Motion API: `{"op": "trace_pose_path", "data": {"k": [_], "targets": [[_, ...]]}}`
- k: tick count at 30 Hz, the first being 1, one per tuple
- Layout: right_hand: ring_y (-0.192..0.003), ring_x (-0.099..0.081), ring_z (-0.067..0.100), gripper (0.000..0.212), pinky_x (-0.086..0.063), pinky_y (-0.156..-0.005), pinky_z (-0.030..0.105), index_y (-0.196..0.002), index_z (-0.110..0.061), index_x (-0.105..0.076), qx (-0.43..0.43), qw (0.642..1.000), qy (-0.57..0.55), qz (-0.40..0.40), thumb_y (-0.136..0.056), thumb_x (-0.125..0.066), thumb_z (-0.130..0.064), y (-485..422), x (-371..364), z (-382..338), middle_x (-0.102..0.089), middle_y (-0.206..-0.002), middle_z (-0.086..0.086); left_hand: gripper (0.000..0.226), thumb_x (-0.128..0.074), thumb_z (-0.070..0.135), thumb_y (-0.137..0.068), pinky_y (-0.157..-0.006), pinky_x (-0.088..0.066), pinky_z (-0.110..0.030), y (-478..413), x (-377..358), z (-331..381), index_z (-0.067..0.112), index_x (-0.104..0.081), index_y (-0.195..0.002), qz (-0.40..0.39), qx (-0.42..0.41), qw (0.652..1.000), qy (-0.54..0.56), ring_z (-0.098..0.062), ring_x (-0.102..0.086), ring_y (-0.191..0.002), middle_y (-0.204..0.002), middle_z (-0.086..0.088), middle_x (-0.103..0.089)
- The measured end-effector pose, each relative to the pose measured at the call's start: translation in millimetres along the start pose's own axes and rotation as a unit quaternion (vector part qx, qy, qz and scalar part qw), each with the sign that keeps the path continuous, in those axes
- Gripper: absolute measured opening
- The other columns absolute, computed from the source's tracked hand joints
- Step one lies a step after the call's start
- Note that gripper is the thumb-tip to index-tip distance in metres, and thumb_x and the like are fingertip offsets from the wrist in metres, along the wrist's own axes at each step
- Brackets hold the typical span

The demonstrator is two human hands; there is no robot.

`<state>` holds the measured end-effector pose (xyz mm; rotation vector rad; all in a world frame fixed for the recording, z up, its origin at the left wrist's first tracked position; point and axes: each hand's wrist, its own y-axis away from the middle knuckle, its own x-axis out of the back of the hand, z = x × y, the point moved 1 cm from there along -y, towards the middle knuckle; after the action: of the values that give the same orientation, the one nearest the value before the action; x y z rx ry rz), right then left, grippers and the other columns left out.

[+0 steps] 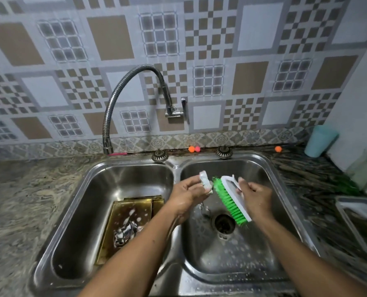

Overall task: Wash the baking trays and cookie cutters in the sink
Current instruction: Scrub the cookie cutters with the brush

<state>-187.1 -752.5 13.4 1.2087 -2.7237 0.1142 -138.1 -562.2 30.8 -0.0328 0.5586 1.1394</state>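
Over the right basin of the steel double sink (176,166), my left hand (187,196) pinches a small soapy cookie cutter (205,181). My right hand (256,198) grips the white handle of a scrubbing brush (231,199) with green bristles, whose bristles touch the cutter. In the left basin lie stacked golden-brown baking trays (133,207) with soap foam on them, and several foamy metal cookie cutters (125,232) sit on the top tray.
A flexible steel faucet (114,108) arches from the wall with its spout above the left basin's back edge. The right basin's drain (224,224) is open. On the right counter stand a teal cup (318,141), a clear jar (365,168) and a container (362,221).
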Motion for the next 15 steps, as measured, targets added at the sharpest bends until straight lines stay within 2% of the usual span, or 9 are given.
{"op": "trace_pose_path", "data": {"k": [3,5,8,10,13,15], "targets": [[-0.048,-0.051,0.014,0.039,-0.042,-0.050,0.028,-0.063,-0.013,-0.072,-0.003,0.999,-0.033,0.002,-0.092,-0.066,-0.038,-10.4,-6.8,-26.5,-0.062,-0.049,-0.001,0.041,-0.064,-0.017,-0.085,-0.079,-0.060,-0.026,-2.2,-13.6,-3.8,-0.003,-0.065,-0.124,-0.007,0.011,1.000,0.005,-0.024,-0.073,-0.096,-0.115,-0.022,-0.072],[-0.047,-0.052,0.009,0.039,-0.044,-0.050,0.025,-0.061,-0.014,-0.070,-0.006,1.000,-0.014,-0.016,-0.094,-0.065,-0.034,-6.5,-10.4,-26.7,-0.063,-0.048,-0.003,0.041,-0.063,-0.017,-0.085,-0.082,-0.061,-0.029,0.2,-24.0,-6.7,-0.003,-0.065,-0.123,-0.006,0.024,1.000,0.011,-0.028,-0.074,-0.099,-0.114,-0.022,-0.073],[-0.050,-0.051,0.014,0.042,-0.044,-0.053,0.032,-0.057,-0.012,-0.068,-0.038,0.999,-0.008,-0.028,-0.093,-0.066,-0.034,0.1,14.2,7.1,-0.061,-0.048,0.002,0.044,-0.067,-0.010,-0.087,-0.084,-0.060,-0.029,3.7,-19.8,-21.0,-0.003,-0.062,-0.130,0.021,0.035,0.998,0.042,-0.029,-0.072,-0.106,-0.122,-0.022,-0.070],[-0.050,-0.050,0.017,0.041,-0.041,-0.057,0.034,-0.056,-0.013,-0.067,-0.057,0.998,-0.023,-0.021,-0.094,-0.066,-0.031,-6.7,21.7,8.7,-0.057,-0.044,-0.003,0.042,-0.066,-0.007,-0.089,-0.086,-0.060,-0.029,4.4,-24.2,-23.9,-0.004,-0.061,-0.131,0.029,0.041,0.997,0.066,-0.028,-0.071,-0.108,-0.123,-0.022,-0.070],[-0.049,-0.049,0.015,0.039,-0.041,-0.053,0.028,-0.061,-0.013,-0.068,-0.043,0.997,-0.063,-0.031,-0.094,-0.065,-0.034,-16.5,-0.3,-23.6,-0.057,-0.044,-0.006,0.039,-0.064,-0.006,-0.089,-0.080,-0.061,-0.026,2.7,-36.4,-18.5,-0.002,-0.063,-0.128,0.026,0.036,0.995,0.095,-0.025,-0.072,-0.102,-0.120,-0.019,-0.071],[-0.048,-0.049,0.015,0.041,-0.040,-0.054,0.029,-0.059,-0.014,-0.068,-0.035,0.998,-0.035,-0.036,-0.094,-0.064,-0.035,-12.5,1.2,-14.6,-0.057,-0.044,-0.005,0.040,-0.064,-0.007,-0.089,-0.078,-0.061,-0.026,1.0,-36.7,-12.6,-0.001,-0.062,-0.129,0.036,0.033,0.993,0.109,-0.025,-0.072,-0.101,-0.121,-0.019,-0.071]]}}
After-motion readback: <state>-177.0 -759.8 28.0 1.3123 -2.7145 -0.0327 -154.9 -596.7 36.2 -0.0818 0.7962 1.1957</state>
